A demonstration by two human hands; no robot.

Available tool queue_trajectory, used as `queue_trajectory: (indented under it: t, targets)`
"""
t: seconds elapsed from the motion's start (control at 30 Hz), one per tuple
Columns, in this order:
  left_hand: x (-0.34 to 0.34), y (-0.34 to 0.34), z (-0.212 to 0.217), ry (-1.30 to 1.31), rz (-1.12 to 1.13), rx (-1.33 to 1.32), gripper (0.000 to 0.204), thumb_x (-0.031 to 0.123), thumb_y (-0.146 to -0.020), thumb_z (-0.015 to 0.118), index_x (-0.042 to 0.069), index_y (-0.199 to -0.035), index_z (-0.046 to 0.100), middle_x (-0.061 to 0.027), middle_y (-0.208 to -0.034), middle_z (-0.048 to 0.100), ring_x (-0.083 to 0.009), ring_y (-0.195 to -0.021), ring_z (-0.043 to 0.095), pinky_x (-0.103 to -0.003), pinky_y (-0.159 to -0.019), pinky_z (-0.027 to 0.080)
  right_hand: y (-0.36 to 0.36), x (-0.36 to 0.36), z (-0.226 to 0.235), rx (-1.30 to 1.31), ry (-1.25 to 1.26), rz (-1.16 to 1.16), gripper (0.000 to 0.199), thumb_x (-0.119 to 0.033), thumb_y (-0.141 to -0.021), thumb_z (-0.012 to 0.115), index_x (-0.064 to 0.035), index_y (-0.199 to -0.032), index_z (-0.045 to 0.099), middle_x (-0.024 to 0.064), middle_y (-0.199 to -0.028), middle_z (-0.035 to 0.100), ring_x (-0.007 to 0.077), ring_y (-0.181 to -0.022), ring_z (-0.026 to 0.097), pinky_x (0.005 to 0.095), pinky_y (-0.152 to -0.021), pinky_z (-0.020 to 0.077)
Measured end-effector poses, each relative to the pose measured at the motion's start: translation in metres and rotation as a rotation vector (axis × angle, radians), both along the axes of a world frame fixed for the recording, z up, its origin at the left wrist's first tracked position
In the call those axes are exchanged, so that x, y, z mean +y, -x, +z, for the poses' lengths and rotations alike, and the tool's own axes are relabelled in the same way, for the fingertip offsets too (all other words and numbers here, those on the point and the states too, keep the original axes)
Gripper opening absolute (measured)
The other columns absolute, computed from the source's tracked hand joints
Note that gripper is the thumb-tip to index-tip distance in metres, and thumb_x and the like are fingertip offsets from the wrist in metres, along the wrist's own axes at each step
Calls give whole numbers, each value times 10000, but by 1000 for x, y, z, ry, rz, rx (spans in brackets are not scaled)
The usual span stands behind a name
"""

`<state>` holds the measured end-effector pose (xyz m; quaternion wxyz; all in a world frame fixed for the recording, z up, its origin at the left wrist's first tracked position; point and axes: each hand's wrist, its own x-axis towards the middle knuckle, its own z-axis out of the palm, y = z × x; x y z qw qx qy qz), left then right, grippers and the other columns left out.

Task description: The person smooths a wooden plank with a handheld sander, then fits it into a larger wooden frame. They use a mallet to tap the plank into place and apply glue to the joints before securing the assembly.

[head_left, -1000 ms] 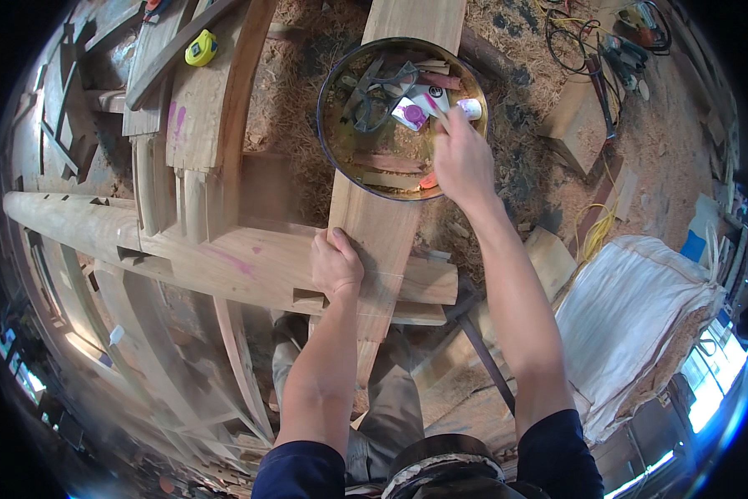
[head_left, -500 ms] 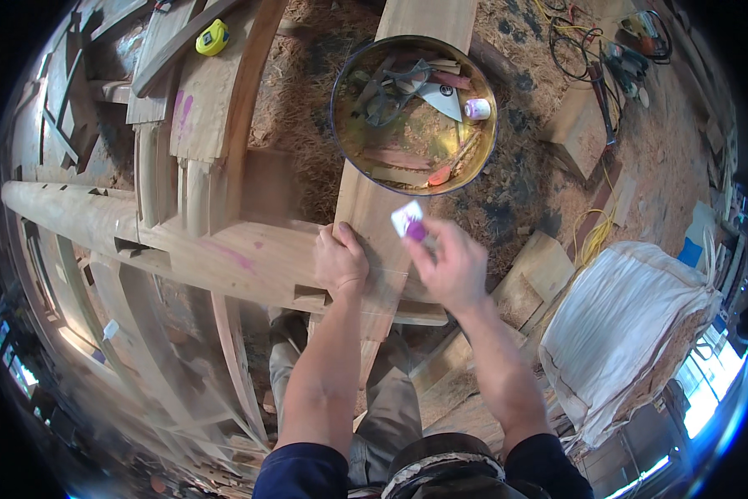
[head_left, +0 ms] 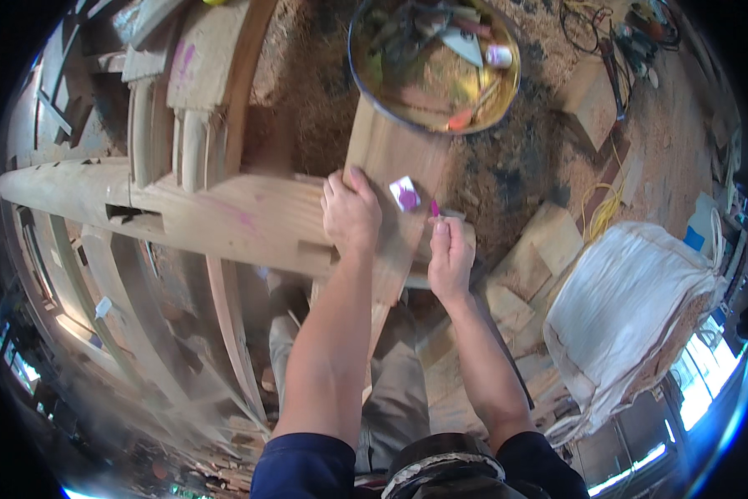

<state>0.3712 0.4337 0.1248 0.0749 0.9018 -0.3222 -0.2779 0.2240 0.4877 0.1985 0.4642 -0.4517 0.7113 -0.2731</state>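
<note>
My left hand [head_left: 350, 212] is closed around the left edge of a flat wooden plank [head_left: 394, 162], which lies across a long pale timber [head_left: 224, 216]. To the right of the plank, my right hand [head_left: 452, 256] pinches a thin magenta-tipped stick [head_left: 434, 209], its tip pointing away from me. Whether that is a brush or a marker does not show. Between both hands, a small white container with a purple cap or top [head_left: 404, 195] rests on the plank. A dark strip [head_left: 507, 356] runs beside my right forearm; its kind is unclear.
A round metal basin [head_left: 380, 106] holding scraps, tools and another small white container [head_left: 498, 56] stands at the plank's far end. Stacked boards [head_left: 216, 58] lie far left. At the right are a wood block [head_left: 586, 108], tangled cables [head_left: 598, 204] and a bulging white sack [head_left: 636, 291].
My right hand has let go of the white and purple container, which now lies on the plank. It has moved nearer me with the magenta-tipped stick. The view has shifted.
</note>
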Motion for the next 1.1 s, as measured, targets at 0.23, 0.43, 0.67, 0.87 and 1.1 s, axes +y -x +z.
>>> queue_trajectory:
  t: [0.23, 0.43, 0.67, 0.87, 1.1]
  targets:
    - [2, -1, 0, 13, 0, 27, 588, 558, -1072, 370, 64, -1279, 613, -145, -1298, 664, -356, -1264, 589, -490, -1026, 478, -2, 68, 21, -391, -289, -250, 300, -269, -1114, 526, -7, -1077, 668, -70, -624, 415, 9, -522, 344, 215, -459, 269]
    - [6, -1, -6, 71, -7, 33, 632, 584, -1066, 353, 52, -1289, 611, -142, -1327, 656, -356, -1271, 586, -496, -1036, 474, -23, 98, 21, -339, -272, -225, 248, -239, -1085, 595, -6, -1081, 684, -56, -656, 489, 8, -539, 402, 202, -464, 297]
    - [93, -41, 8, 760, -229, 270, 498, 265, -1008, 653, -10, -1406, 529, -189, -1209, 657, -353, -1161, 607, -443, -1042, 437, -31, 161, 14, -147, -308, -219, 212, -156, -1007, 725, 16, -1131, 734, -37, -817, 605, 30, -726, 511, 210, -636, 427]
    - [302, -77, 63, 68, 394, 1124, 315, 260, -998, 732, -27, -1125, 714, -103, -953, 733, -160, -869, 664, -335, -828, 534, -49, 220, 22, -225, -447, 51, 165, -29, -938, 758, 39, -1088, 753, 58, -1013, 686, 94, -866, 641, 235, -758, 513]
    - [351, -127, 53, 23, 732, 1369, 213, 195, -1038, 685, -16, -1053, 714, -68, -917, 736, -108, -817, 663, -269, -775, 548, -93, 221, 32, -139, -550, 319, 183, -46, -897, 805, 45, -1049, 763, 68, -968, 714, 111, -881, 650, 251, -769, 509]
